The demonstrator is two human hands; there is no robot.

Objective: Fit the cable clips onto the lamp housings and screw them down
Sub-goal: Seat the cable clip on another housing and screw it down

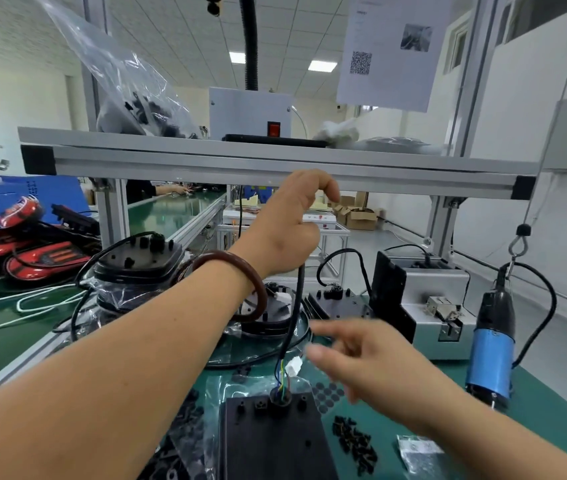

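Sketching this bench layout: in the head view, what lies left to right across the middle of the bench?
Red lamp lenses → bagged stack of lamp housings → black cable, gripped by the left hand → grey screw feeder → hanging blue screwdriver.

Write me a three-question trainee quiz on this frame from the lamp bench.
1. True or false: the left hand grips the black cable rising from the lamp housing.
2. Where is the blue electric screwdriver? A) lying on the mat B) hanging from a hook at the right C) on the upper shelf
3. Fill in: the right hand holds ____.
Key: 1 true; 2 B; 3 nothing.
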